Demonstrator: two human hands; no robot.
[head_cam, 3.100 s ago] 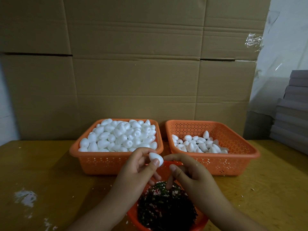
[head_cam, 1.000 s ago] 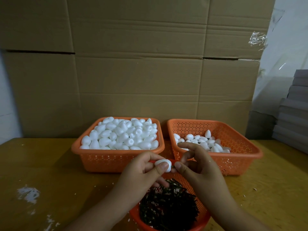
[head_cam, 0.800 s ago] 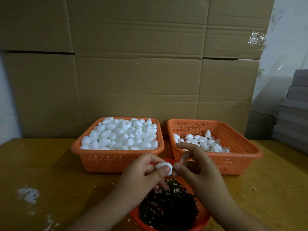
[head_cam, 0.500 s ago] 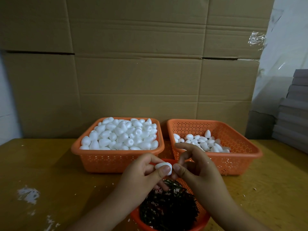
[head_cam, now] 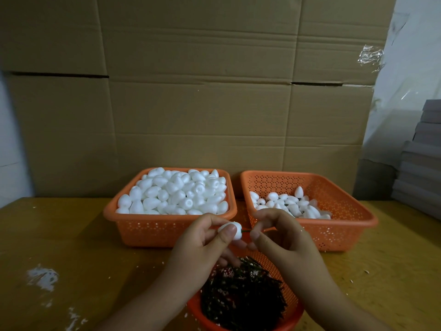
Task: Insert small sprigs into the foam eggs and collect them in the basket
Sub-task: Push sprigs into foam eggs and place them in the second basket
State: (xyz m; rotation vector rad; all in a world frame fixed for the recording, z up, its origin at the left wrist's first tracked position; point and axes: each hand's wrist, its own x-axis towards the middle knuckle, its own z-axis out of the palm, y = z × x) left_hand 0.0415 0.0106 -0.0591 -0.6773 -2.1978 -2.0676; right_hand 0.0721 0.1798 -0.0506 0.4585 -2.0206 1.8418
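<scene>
Two hands meet above the near edge of the yellow counter [head_cam: 71,235]. The left hand [head_cam: 198,244] grasps a white foam egg [head_cam: 232,230] between thumb and curled fingers [head_cam: 211,217], its narrow end pointing right. A thin green sprig [head_cam: 245,231] runs from that end to the right hand [head_cam: 279,235], whose thumb and forefinger pinch the stem's other end just beside the egg. Below the hands sits a round orange basket [head_cam: 292,304] heaped with dark green sprigs [head_cam: 241,297]. Behind them stand two rectangular orange baskets side by side: the left basket [head_cam: 148,232] piled full of plain foam eggs [head_cam: 176,192], the right basket [head_cam: 343,225] holding a smaller lot of eggs [head_cam: 288,204] on its floor. Flattened cardboard [head_cam: 202,91] stands behind as a backdrop, and white crumbs [head_cam: 43,278] speckle the counter at left.
</scene>
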